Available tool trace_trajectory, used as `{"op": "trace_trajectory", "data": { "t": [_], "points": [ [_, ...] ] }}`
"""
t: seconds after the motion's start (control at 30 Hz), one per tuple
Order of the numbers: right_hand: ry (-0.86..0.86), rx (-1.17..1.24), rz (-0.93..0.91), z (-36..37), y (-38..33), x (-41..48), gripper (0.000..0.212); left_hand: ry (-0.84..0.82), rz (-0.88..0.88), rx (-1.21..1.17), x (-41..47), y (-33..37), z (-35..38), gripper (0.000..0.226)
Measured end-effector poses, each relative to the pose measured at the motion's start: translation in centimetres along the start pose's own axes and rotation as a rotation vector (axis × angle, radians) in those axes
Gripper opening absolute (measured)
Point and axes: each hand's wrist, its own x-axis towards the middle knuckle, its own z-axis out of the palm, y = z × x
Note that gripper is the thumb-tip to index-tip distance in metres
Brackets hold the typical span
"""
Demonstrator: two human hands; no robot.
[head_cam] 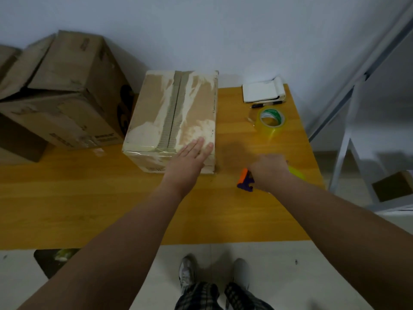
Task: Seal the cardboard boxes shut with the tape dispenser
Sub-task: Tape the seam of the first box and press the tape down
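Note:
A small cardboard box (165, 113) with torn, peeled top paper and a closed centre seam stands on the wooden table (89, 198). My left hand (190, 155) rests flat on its near right corner, fingers straight. To the right of the box, my right hand (268, 171) grips a tape dispenser (245, 180) with an orange and purple head and a yellowish tape roll; the hand covers most of it. The dispenser is just above the table surface, apart from the box.
A large tilted cardboard box (67, 90) sits at the table's back left. A loose roll of clear tape (271, 121), a white notepad (263, 91) and a pen (266, 104) lie at the back right. A metal rack (357, 130) stands to the right of the table.

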Motion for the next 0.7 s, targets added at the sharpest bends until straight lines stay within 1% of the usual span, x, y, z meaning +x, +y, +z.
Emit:
{"op": "trace_trajectory", "data": {
  "t": [0.07,0.13,0.2,0.27,0.3,0.33,0.4,0.5,0.57,0.67,0.7],
  "points": [
    [0.023,0.295,0.055,2.2,1.2,0.2,0.035,0.016,-0.011,0.0,-0.1,0.1,0.1,0.063],
    [0.085,0.57,0.07,4.0,1.9,1.0,0.047,0.017,-0.003,-0.009,-0.1,0.2,0.2,0.063],
    [0.069,0.952,0.089,5.4,1.9,1.7,0.061,0.003,0.008,-0.022,-0.2,0.1,0.1,0.064],
    [0.002,1.37,0.199,6.8,1.3,2.0,0.074,-0.009,0.024,-0.016,-0.4,0.0,0.0,0.067],
    [-0.029,1.542,0.287,7.4,0.8,2.0,0.076,-0.015,0.029,-0.013,-0.5,0.0,0.0,0.069],
    [-0.052,1.65,0.361,8.1,0.2,2.2,0.075,-0.021,0.028,-0.014,-0.6,0.1,0.0,0.071],
    [-0.033,1.723,0.446,9.0,-1.1,2.7,0.068,-0.025,0.023,-0.015,-0.7,0.2,0.0,0.072],
    [0.103,1.735,0.466,9.1,-2.6,3.4,0.053,-0.035,0.032,-0.014,-0.5,0.0,-0.4,0.072],
    [0.211,1.64,0.459,9.7,-3.0,3.8,0.037,-0.053,0.039,-0.023,-0.5,-0.1,-0.5,0.073],
    [0.219,1.369,0.463,9.8,-3.0,3.4,0.035,-0.094,0.047,-0.033,-0.4,-0.2,-0.8,0.075],
    [0.271,1.254,0.457,9.7,-3.1,3.3,0.033,-0.111,0.055,-0.03,-0.3,-0.3,-0.9,0.076]
  ]
}}
